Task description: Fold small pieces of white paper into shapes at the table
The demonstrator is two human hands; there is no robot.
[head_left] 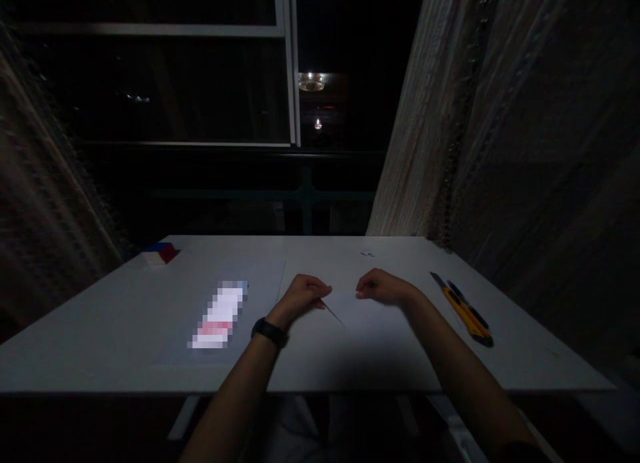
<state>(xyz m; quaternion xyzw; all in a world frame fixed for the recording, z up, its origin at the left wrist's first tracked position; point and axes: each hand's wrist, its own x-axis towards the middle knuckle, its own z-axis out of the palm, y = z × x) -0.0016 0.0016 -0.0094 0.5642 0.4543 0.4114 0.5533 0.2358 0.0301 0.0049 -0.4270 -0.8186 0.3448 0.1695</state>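
A white sheet of paper lies on the white table in front of me, partly folded, with a diagonal crease edge showing. My left hand, with a black watch on the wrist, is closed and pinches the paper's upper left part. My right hand is closed too and pinches the paper's upper edge a little to the right. The two hands sit close together, a small gap between them.
A yellow utility knife and a dark pen lie at the right. A colourful cube sits at the far left corner. A blurred flat item rests left of my hands. Curtains hang on both sides; a dark window is beyond.
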